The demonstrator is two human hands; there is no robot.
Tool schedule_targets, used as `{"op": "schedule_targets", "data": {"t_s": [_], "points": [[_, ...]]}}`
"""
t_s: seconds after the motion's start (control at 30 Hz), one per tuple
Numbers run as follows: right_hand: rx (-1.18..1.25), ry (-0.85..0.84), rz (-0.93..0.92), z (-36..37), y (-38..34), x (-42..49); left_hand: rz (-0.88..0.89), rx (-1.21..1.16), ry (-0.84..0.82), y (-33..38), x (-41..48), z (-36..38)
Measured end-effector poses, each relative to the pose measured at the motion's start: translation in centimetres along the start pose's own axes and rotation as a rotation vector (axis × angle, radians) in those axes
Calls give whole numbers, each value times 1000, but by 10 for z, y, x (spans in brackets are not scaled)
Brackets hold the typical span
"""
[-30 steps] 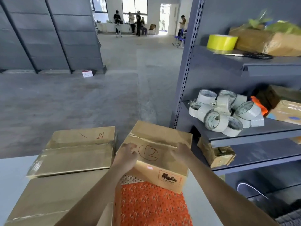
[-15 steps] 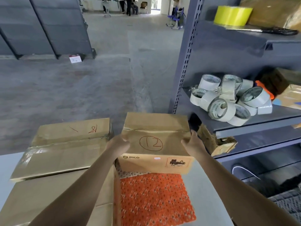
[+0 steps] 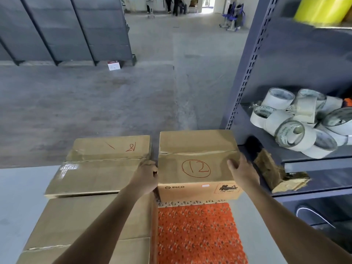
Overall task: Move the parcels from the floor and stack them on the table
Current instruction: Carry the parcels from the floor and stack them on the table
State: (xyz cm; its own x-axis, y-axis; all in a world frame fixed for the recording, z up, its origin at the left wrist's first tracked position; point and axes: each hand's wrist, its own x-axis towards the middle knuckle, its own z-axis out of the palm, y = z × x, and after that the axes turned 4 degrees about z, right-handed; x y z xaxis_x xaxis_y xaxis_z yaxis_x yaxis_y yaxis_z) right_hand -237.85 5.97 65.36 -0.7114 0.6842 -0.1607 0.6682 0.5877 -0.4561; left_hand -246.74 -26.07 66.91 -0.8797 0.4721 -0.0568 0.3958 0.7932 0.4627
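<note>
Parcel marked 12 (image 3: 198, 164) gripped both sides: left hand (image 3: 146, 177) at 9 o'clock, right hand (image 3: 242, 173) at 3 o'clock, fingers (image 3: 232, 164) curled round edges. Orange mat (image 3: 196, 231) at 6 o'clock, on worktop (image 3: 19, 197).

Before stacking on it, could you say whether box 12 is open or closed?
Closed: the flaps of box 12 lie flat, meeting along a seam.

The left hand (image 3: 146, 178) is gripping the left side of the box marked 12 (image 3: 196, 168) and the right hand (image 3: 242, 172) is gripping its right edge. The box is resting on the far end of an orange patterned surface (image 3: 196, 233), just right of a flat box (image 3: 99, 168).
</note>
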Motion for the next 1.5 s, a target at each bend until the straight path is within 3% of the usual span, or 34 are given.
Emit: {"op": "schedule_targets", "data": {"t_s": [0.13,0.4,0.53,0.67,0.73,0.83,0.97,1.1,1.27,1.37,1.5], "points": [[-35,-40,-101,7,-14,-5,-79,-107,62,-19,-2,-8],[-85,-42,-51,11,-28,-16,46,31,135,-32,-8,-1],[-144,-16,-82,15,-31,-21,60,2,71,-35,-9,-1],[-422,-84,-51,7,-44,-22,84,67,-20,-41,-7,-4],[-653,-94,-118,2,-58,-32,113,119,-25,-45,-11,-5],[-730,-113,-270,19,-82,-67,106,155,52,-54,-26,-8],[-645,-119,-493,56,-109,-127,0,154,107,-82,-54,-21],[-504,-90,-664,77,-135,-173,-213,195,172,-117,-83,-43],[-219,-230,-390,94,-163,-200,-575,174,255,-163,-118,-69],[-149,-236,-312,92,-169,-201,-760,-140,317,-185,-130,-79],[-118,-246,-302,89,-174,-206,-706,-337,324,-207,-137,-83]]}}
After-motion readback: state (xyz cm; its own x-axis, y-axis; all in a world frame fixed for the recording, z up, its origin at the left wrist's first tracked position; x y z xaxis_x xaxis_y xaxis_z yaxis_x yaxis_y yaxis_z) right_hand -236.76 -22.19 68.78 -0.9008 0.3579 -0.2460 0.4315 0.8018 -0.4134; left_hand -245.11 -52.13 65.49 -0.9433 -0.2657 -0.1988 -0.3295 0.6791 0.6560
